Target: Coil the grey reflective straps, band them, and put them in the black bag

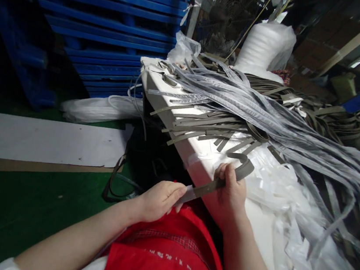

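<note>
My right hand (232,193) is closed around a flat olive-grey strap (208,188), whose free end curls up above my fingers. Across the gap in front of my red apron, my left hand (162,200) pinches the strap's other end, where a pale translucent plastic sleeve (188,193) seems to cover it. Beyond my hands, several similar olive-grey straps (206,125) lie in a loose row on the white table. A long bundle of straps in clear plastic sleeves (247,102) stretches over them to the right.
The white table's edge (170,111) runs diagonally beside me. Crumpled clear plastic (276,183) covers its near right part. Behind stand a white foam roll (266,44) and a fan (231,9). Blue pallets (116,16) are stacked at left, with a white board (43,141) on the green floor.
</note>
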`<state>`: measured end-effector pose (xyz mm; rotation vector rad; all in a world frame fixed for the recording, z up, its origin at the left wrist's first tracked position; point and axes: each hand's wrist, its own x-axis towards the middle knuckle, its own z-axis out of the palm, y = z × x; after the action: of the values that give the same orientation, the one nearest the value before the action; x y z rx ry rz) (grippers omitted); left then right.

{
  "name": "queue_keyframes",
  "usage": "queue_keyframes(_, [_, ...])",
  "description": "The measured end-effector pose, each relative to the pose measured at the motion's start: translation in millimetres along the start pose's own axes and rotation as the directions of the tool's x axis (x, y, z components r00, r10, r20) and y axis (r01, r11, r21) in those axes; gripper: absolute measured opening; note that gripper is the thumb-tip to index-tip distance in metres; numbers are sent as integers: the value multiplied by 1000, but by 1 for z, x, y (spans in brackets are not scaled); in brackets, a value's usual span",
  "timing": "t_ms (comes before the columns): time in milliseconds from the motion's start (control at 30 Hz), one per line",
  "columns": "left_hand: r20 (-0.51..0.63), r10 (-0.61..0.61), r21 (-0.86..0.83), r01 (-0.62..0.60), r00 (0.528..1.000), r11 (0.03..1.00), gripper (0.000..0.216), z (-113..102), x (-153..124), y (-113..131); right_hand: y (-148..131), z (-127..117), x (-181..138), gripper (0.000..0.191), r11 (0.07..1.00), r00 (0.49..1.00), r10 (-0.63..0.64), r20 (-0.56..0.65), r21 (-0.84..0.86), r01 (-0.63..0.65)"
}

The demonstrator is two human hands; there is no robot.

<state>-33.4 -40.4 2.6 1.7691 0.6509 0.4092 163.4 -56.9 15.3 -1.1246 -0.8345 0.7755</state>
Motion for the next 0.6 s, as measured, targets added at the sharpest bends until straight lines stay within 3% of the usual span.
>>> queue_keyframes(100, [-50,-24,-84,20,998,996,48,8,8,4,17,12,-14,48,992,996,67,53,-108,-61])
queue_keyframes(200, [-130,-6,-53,-1,991,999,47,12,13,5,22,23,-25,49,977,979,147,144,-173,-122])
queue_keyframes(300, [-153,25,73,-14,988,997,45,6,9,-3,15,21,-18,50,981,971,187,150,14,-191])
queue_keyframes(433, [-65,-7,147,16,998,989,47,-7,2,-14,8,6,5,49,886,951,294,99,344,-310])
queue_keyframes(533, [-26,-83,68,84,996,994,50,-5,10,-14,19,8,9,50,909,947,296,121,270,-318])
queue_keyframes(600, [-64,-83,29,85,995,996,52,1,20,-12,27,17,2,54,945,952,264,152,158,-287])
